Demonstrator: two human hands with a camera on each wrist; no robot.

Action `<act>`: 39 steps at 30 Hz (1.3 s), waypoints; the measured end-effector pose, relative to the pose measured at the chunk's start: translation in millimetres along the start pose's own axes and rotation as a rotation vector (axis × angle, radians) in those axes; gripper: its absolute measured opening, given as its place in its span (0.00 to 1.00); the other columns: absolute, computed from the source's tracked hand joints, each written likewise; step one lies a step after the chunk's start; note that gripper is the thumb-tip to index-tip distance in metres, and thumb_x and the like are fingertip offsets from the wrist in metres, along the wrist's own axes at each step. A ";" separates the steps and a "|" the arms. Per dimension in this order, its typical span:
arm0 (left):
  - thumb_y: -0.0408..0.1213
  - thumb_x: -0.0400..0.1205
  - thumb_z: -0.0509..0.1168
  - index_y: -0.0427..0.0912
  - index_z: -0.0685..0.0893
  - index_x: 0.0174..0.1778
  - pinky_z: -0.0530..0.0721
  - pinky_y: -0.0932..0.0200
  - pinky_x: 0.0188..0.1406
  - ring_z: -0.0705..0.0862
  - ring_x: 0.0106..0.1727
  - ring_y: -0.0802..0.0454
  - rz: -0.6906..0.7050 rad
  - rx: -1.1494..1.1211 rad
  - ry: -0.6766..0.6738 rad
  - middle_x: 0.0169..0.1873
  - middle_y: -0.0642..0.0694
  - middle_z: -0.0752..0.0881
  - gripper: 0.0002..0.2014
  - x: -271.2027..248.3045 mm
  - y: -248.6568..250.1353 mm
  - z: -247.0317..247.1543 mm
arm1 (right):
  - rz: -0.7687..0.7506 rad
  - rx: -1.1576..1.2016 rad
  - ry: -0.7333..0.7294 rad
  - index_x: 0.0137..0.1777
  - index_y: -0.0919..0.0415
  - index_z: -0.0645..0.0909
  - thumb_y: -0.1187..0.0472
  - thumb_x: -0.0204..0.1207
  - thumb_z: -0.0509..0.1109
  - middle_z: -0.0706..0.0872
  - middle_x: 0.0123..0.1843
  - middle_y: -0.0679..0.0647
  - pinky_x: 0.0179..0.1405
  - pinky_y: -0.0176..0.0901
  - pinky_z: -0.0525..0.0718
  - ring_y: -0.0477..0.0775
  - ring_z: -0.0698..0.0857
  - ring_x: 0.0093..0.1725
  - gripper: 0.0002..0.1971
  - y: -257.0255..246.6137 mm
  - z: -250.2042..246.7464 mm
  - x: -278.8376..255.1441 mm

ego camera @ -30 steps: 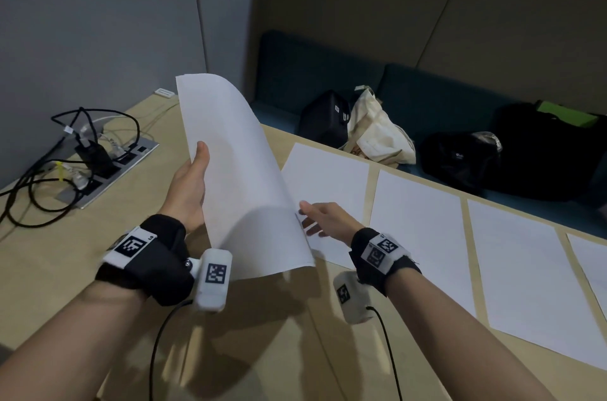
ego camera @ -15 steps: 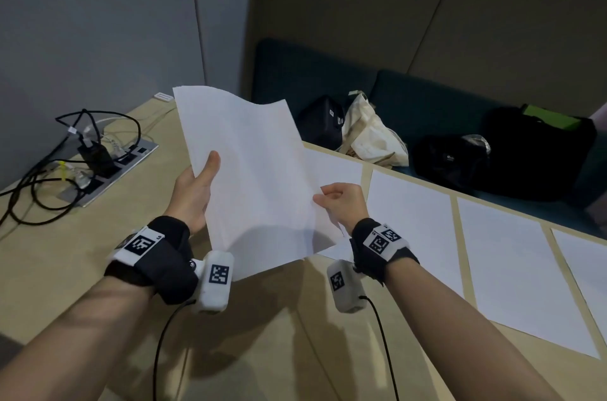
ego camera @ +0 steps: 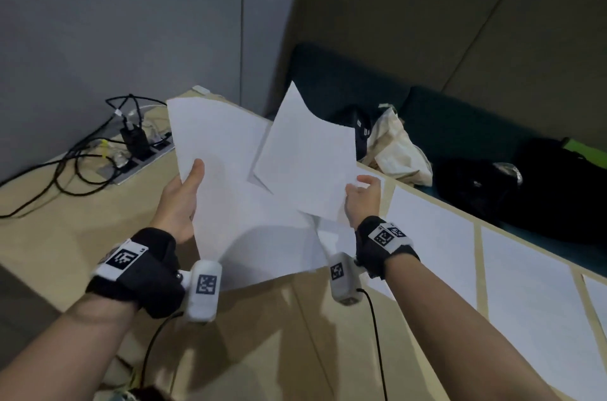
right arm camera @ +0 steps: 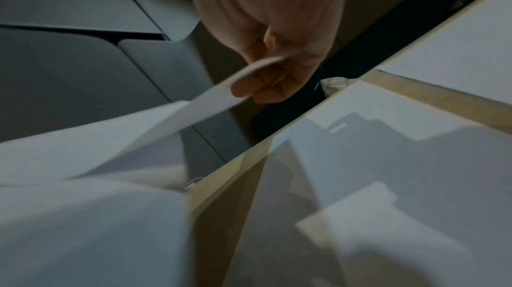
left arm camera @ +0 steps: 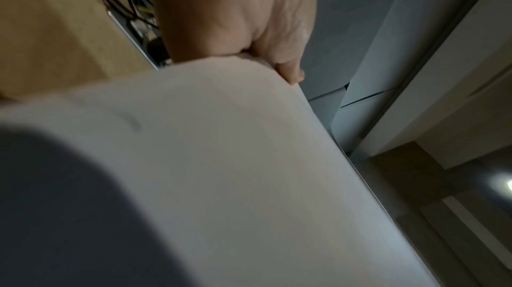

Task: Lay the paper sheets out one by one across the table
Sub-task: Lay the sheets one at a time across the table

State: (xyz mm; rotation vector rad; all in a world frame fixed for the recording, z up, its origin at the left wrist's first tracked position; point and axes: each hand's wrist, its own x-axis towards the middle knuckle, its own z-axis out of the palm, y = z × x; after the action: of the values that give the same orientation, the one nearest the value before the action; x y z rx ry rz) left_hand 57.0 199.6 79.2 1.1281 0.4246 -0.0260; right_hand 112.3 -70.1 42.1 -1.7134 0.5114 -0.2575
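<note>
My left hand grips the left edge of a stack of white paper sheets, thumb on top, held tilted above the wooden table. The left wrist view shows the same grip, thumb pressed on the stack. My right hand pinches the right edge of a single white sheet, lifted off the stack and angled up to the right. In the right wrist view the fingers pinch that sheet. Several sheets lie flat in a row along the table's far edge.
A power strip with black cables sits at the table's far left. Beyond the table's edge stands a dark bench with a black bag, a cream tote bag and more black bags. Grey wall panels rise behind.
My right hand has gone from reaching under the stack to pinching one sheet and pulling it away up and to the right. The left hand keeps its hold on the stack.
</note>
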 end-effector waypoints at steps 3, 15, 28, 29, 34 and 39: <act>0.49 0.84 0.59 0.37 0.77 0.70 0.86 0.62 0.31 0.86 0.45 0.54 0.012 0.012 0.023 0.48 0.50 0.87 0.23 8.7 10.5 -17.0 | -0.087 -0.127 -0.034 0.54 0.60 0.80 0.71 0.80 0.54 0.80 0.49 0.58 0.32 0.34 0.78 0.51 0.77 0.36 0.14 -4.1 25.5 11.5; 0.47 0.85 0.57 0.46 0.80 0.65 0.88 0.63 0.36 0.91 0.41 0.61 0.044 0.022 0.039 0.50 0.53 0.89 0.16 38.5 38.3 -69.7 | 0.023 -0.399 -0.339 0.75 0.65 0.70 0.71 0.80 0.58 0.74 0.76 0.62 0.74 0.46 0.72 0.61 0.73 0.75 0.22 -11.5 135.0 15.3; 0.49 0.84 0.57 0.42 0.80 0.64 0.87 0.66 0.31 0.91 0.38 0.60 0.052 -0.025 0.033 0.42 0.54 0.93 0.19 49.8 41.9 -89.1 | -0.111 -1.145 -0.453 0.73 0.59 0.69 0.43 0.71 0.70 0.61 0.74 0.62 0.69 0.54 0.71 0.64 0.65 0.73 0.34 16.3 158.9 6.1; 0.49 0.84 0.57 0.41 0.79 0.67 0.87 0.66 0.32 0.91 0.39 0.60 0.054 -0.033 0.032 0.46 0.52 0.92 0.21 49.7 44.5 -89.2 | -0.159 -1.187 -0.429 0.73 0.57 0.69 0.41 0.71 0.69 0.59 0.77 0.62 0.70 0.54 0.67 0.64 0.63 0.74 0.34 16.8 159.3 4.6; 0.53 0.83 0.57 0.44 0.80 0.68 0.89 0.63 0.38 0.91 0.46 0.58 0.079 -0.035 0.018 0.59 0.49 0.88 0.23 52.8 58.0 -90.0 | -0.310 -1.200 -0.573 0.69 0.46 0.72 0.45 0.74 0.60 0.68 0.74 0.55 0.75 0.62 0.55 0.60 0.64 0.76 0.23 22.6 163.2 -3.7; 0.51 0.84 0.57 0.49 0.84 0.57 0.89 0.63 0.36 0.92 0.44 0.59 0.089 -0.020 0.007 0.46 0.55 0.93 0.15 55.9 59.8 -84.4 | -0.300 -1.164 -0.628 0.63 0.43 0.74 0.51 0.74 0.59 0.72 0.65 0.51 0.75 0.64 0.54 0.57 0.69 0.72 0.17 23.4 161.9 -11.9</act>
State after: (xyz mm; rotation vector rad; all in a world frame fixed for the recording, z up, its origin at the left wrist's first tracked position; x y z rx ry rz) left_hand 95.6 310.6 81.9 1.1269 0.3799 0.0595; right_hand 168.8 73.6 -13.2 -2.8378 -0.1443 0.4740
